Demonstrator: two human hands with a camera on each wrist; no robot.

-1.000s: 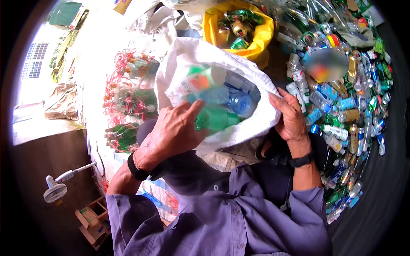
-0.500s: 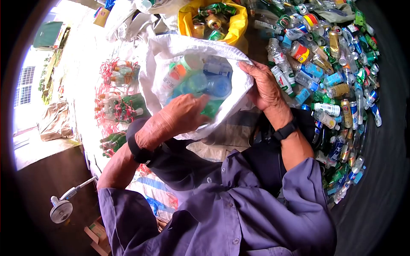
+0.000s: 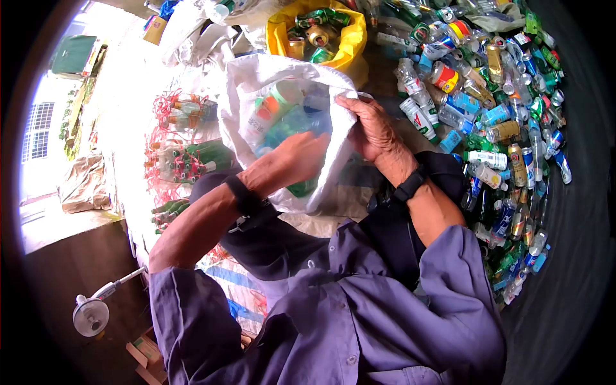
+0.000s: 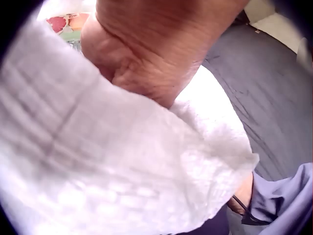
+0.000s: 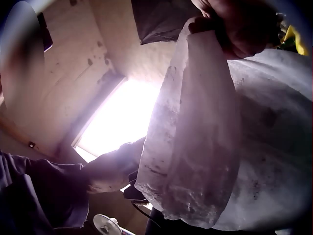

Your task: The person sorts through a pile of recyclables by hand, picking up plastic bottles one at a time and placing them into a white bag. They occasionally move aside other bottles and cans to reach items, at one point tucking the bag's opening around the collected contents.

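A white woven sack [image 3: 247, 90] stuffed with plastic bottles [image 3: 282, 112] stands in front of me. My left hand [image 3: 303, 157] grips the sack's near rim, fingers curled over the edge; in the left wrist view the left hand [image 4: 156, 54] lies tight against the sack fabric [image 4: 98, 161]. My right hand [image 3: 367, 125] pinches the right side of the rim and pulls it inward. The right wrist view shows the right hand [image 5: 239, 24] holding a fold of the sack [image 5: 205, 147] from above. Most of the sack's mouth is hidden by both hands.
A yellow bag [image 3: 354, 40] of cans stands just behind the sack. A big heap of bottles and cans [image 3: 500, 128] fills the floor on the right. Red net bags of green bottles [image 3: 186, 157] lie on the left. A small fan [image 3: 90, 314] sits at lower left.
My right hand slid left along the rim and my left hand rose off the bottles to the near edge. The two hands drew closer and the sack's mouth narrowed.
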